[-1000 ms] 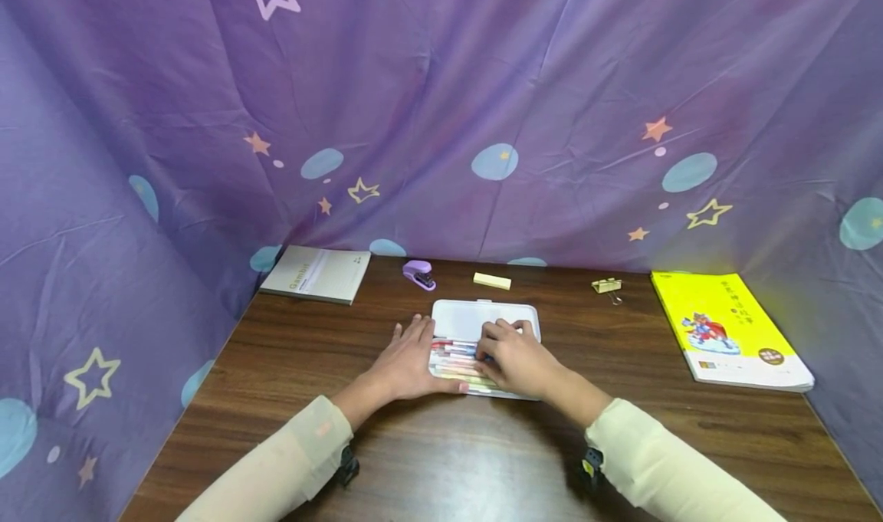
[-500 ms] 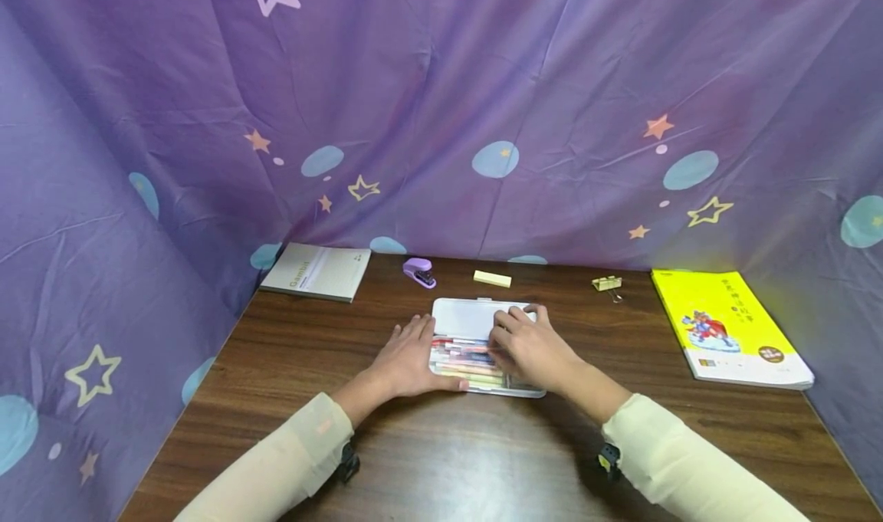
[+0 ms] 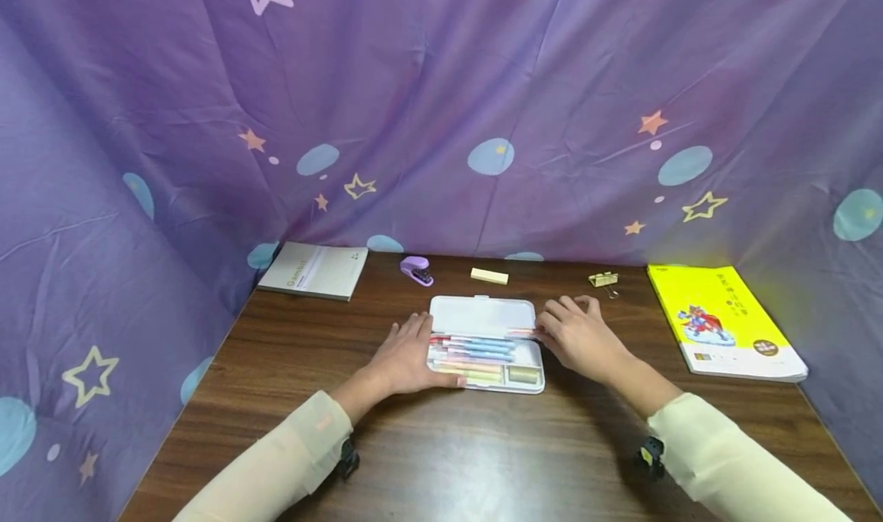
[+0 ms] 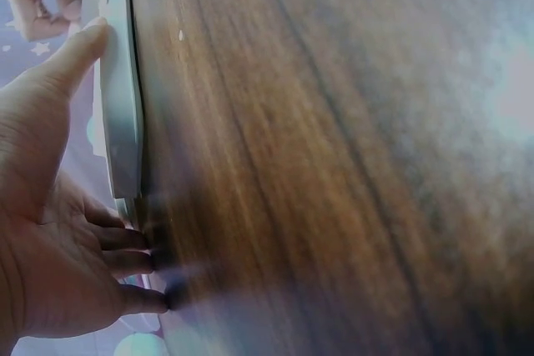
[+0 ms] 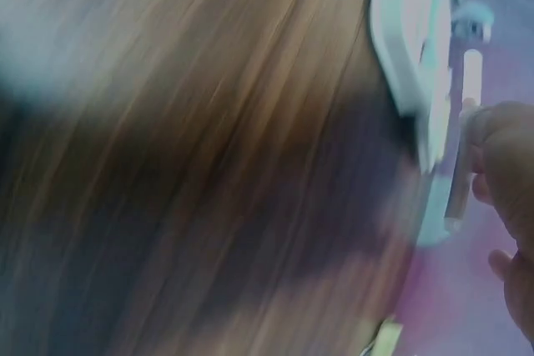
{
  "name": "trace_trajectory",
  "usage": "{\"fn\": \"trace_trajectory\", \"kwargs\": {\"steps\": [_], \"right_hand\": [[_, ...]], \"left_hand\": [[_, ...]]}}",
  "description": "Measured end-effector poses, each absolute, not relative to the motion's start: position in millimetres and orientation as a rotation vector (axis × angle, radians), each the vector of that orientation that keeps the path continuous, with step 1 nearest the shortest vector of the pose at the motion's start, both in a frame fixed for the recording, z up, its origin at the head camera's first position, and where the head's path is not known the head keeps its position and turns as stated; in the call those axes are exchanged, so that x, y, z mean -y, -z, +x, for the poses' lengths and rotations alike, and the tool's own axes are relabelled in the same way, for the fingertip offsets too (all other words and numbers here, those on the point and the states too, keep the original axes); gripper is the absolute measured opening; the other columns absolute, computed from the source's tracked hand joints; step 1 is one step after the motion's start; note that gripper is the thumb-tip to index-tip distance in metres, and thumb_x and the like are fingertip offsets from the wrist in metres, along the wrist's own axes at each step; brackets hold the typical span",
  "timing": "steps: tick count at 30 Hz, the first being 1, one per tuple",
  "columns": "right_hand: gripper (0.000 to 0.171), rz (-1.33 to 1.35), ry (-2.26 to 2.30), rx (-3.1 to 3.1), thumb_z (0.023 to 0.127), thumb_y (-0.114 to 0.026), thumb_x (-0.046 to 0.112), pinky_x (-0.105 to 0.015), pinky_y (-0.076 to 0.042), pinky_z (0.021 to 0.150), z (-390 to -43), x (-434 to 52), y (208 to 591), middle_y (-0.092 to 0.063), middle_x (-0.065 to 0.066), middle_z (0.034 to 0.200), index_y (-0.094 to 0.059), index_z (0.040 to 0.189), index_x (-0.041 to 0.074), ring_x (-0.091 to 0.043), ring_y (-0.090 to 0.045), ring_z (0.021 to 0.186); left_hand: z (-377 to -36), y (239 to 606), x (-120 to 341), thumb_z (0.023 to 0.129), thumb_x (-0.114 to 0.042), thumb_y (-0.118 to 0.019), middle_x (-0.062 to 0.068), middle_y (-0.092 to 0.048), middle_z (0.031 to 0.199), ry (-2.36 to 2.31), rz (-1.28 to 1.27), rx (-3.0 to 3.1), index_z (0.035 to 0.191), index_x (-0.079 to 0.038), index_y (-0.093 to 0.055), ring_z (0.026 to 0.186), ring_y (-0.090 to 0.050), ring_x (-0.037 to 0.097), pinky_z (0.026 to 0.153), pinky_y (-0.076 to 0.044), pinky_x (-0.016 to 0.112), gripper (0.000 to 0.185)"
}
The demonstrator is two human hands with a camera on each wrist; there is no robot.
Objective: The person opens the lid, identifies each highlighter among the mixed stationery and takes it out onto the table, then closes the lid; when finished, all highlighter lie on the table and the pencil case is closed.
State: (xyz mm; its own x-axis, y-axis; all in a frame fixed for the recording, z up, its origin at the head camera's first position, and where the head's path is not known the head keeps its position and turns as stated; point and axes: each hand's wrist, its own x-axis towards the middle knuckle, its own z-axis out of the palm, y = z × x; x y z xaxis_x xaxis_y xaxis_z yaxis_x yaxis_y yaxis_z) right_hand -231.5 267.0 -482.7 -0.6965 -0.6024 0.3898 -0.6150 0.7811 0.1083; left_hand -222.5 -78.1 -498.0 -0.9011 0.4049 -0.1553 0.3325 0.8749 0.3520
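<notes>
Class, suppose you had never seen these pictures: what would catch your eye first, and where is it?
First the open white pencil case of coloured pens at the middle of the wooden table, the left hand resting against its left end and the right hand pinching a pen at its right end. Next the bright yellow book at the table's right edge.

The right hand is no longer over the pens in the pencil case; it now sits off the case's right edge, pinching one pen by its end and drawing it sideways, leaving the rest uncovered.
</notes>
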Motion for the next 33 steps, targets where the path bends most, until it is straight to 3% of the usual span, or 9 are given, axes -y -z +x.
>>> {"fn": "trace_trajectory", "kwargs": {"steps": [7, 16, 33], "right_hand": [[0.017, 0.791, -0.172, 2.638, 0.093, -0.088, 0.01, -0.072, -0.049, 0.088, -232, -308, 495, -0.066, 0.002, 0.095, -0.073, 0.095, 0.017, -0.026, -0.06, 0.094], [0.016, 0.686, -0.216, 2.695, 0.093, -0.087, 0.008, -0.081, -0.047, 0.089, -236, -346, 503, -0.068, 0.001, 0.096, -0.074, 0.095, 0.016, -0.03, -0.063, 0.098], [0.015, 0.667, -0.191, 2.701, 0.094, -0.086, 0.01, -0.077, -0.048, 0.085, -237, -358, 516, -0.067, 0.0, 0.096, -0.073, 0.095, 0.016, -0.031, -0.063, 0.098]], "left_hand": [[-222, 500, 79, 0.081, -0.091, -0.073, 0.025, -0.022, 0.183, -0.484, 0.575, -2.816, 0.175, 0.004, -0.018, 0.172, -0.022, 0.041, 0.141, -0.019, 0.059, 0.144], [-222, 498, 79, 0.08, -0.091, -0.074, 0.025, -0.022, 0.183, -0.507, 0.57, -2.82, 0.174, 0.004, -0.018, 0.172, -0.022, 0.042, 0.141, -0.018, 0.059, 0.145], [-221, 494, 79, 0.081, -0.089, -0.074, 0.025, -0.02, 0.183, -0.515, 0.562, -2.809, 0.175, 0.004, -0.017, 0.172, -0.021, 0.042, 0.142, -0.016, 0.059, 0.144]]}}
